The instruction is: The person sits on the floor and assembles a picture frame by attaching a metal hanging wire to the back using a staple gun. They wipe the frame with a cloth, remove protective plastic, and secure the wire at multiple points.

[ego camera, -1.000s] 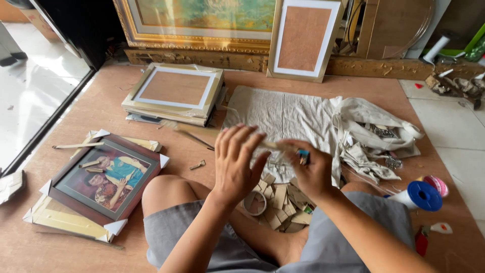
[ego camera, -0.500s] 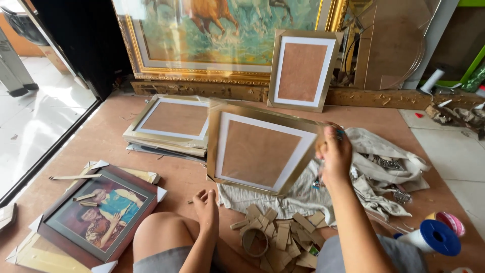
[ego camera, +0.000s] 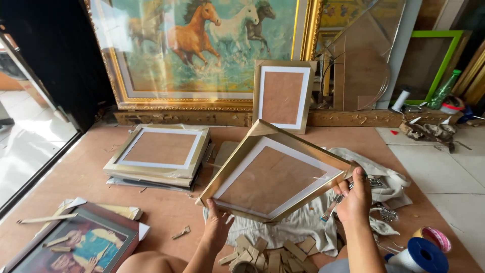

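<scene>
So the gold frame [ego camera: 275, 174] is properly up off the floor now. Half a second back it was only just coming up, and a second back both hands were fiddling low over the cloth with no frame in them at all. Now it's tilted, back side facing up, white border showing, held over the grey cloth [ego camera: 298, 225].

The left hand [ego camera: 217, 227] is gripping the near bottom edge, and the right hand [ego camera: 353, 199] is clamped on the right corner, with what looks like a small metal tool pinched under the fingers. It looks like picking up is done and work on the frame's back is what's in hand.

Wood scraps [ego camera: 268, 250] sit nearest, by the knee. The portrait frame [ego camera: 81, 245] is at the near left, blue tape [ego camera: 422, 255] at the near right. The frame stack [ego camera: 159, 154] is further left. The small frame [ego camera: 282, 96] leans on the horse painting [ego camera: 202, 50] at the far edge.
</scene>
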